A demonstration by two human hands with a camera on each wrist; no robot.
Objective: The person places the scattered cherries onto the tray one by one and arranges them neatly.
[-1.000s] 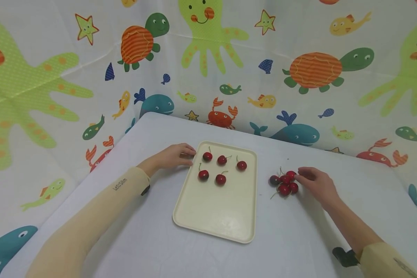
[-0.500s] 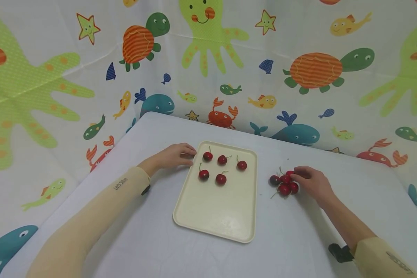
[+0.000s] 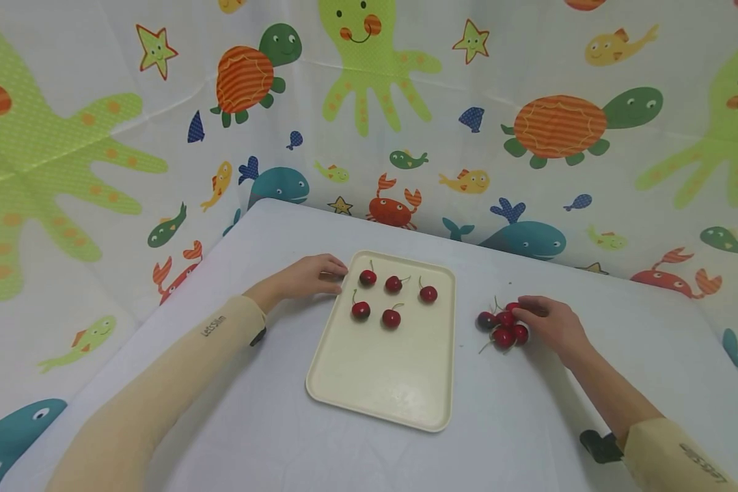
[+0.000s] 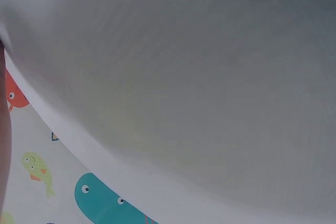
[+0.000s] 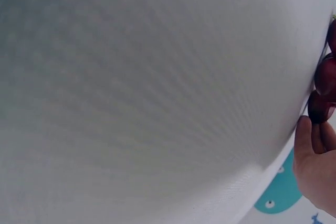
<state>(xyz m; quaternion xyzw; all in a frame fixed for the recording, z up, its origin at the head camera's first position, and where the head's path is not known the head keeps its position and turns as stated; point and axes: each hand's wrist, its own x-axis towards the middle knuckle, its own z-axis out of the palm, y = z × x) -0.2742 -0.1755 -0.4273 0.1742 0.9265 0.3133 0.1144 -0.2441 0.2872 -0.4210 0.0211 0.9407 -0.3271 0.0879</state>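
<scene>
On the cream tray lie several red cherries with stems, in two rows toward its far end. My left hand rests at the tray's left rim, fingertips against the edge. Right of the tray is a small heap of dark red cherries. My right hand reaches into the heap from the right, and its thumb and fingers pinch the cherry at the back right. In the right wrist view, the fingertips meet a dark cherry. Only a sliver of the left hand shows in the left wrist view.
A white cloth covers the table. Behind it hangs a curtain printed with sea animals. Dark wrist straps show at the sleeves. The cloth fills most of both wrist views.
My right hand has moved slightly left, its fingertips coming over the back right cherry of the heap. The left hand, the tray and its cherries have stayed in place.
</scene>
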